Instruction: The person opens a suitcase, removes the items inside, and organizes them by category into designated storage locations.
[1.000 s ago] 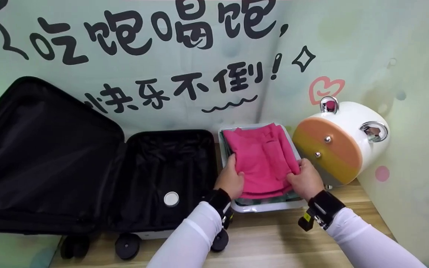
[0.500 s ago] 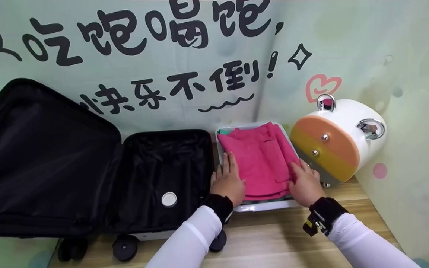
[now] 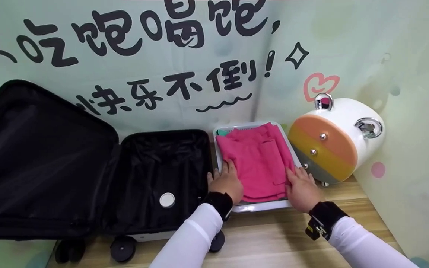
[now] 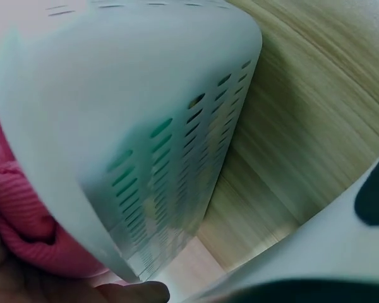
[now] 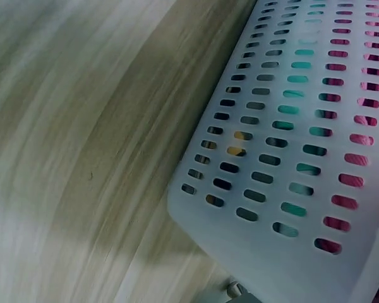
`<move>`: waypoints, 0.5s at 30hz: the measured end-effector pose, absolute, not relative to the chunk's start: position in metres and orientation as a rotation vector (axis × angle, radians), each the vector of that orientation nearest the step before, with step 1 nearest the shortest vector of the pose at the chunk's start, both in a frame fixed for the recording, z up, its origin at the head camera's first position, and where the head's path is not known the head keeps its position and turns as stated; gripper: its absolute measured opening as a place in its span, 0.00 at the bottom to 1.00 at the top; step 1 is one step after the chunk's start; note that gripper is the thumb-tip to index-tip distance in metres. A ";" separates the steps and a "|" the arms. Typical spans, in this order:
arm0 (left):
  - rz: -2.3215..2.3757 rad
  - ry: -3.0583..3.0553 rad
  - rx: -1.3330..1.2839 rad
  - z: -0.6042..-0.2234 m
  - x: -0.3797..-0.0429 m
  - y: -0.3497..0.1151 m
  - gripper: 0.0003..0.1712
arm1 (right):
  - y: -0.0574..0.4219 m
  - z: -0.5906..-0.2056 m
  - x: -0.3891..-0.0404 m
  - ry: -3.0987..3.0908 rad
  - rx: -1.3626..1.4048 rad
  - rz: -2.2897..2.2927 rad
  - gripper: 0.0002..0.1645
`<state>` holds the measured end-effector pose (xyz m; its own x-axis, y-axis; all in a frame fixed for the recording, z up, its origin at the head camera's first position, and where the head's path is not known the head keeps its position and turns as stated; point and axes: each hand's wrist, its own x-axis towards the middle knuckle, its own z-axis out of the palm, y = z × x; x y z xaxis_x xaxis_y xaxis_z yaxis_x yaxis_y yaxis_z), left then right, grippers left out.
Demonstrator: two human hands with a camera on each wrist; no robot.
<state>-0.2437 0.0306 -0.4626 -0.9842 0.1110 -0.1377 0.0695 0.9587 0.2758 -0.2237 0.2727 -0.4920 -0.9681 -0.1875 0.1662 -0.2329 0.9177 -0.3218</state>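
A folded pink garment lies on top of the white slotted plastic basket. Green cloth peeks out beneath it at the far left corner. My left hand rests at the basket's left rim with fingers extended, touching the garment's edge; the left wrist view shows fingers by the rim and pink cloth. On the opposite side, my right hand lies along the right rim, fingers loosely straight, thumb against the garment. In the right wrist view, pink and green cloth show through the basket's slots.
An open black suitcase stands left of the basket, with a small round white-topped item inside. A white rounded cabinet with a striped front is at the right. All stand on a wood-grain surface before a printed wall.
Both hands have loosened their grip on the pink garment's sides and straightened their fingers. They have slid slightly toward the basket's near end. The garment lies flatter in the basket.
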 end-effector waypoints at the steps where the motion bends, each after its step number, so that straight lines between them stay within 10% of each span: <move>1: 0.395 2.953 0.140 -0.463 -0.244 0.031 0.41 | 0.273 -0.492 -0.224 -2.955 0.318 0.509 0.34; 15: 0.300 2.947 0.200 -0.465 -0.247 0.031 0.38 | 0.267 -0.499 -0.221 -2.927 0.275 0.465 0.32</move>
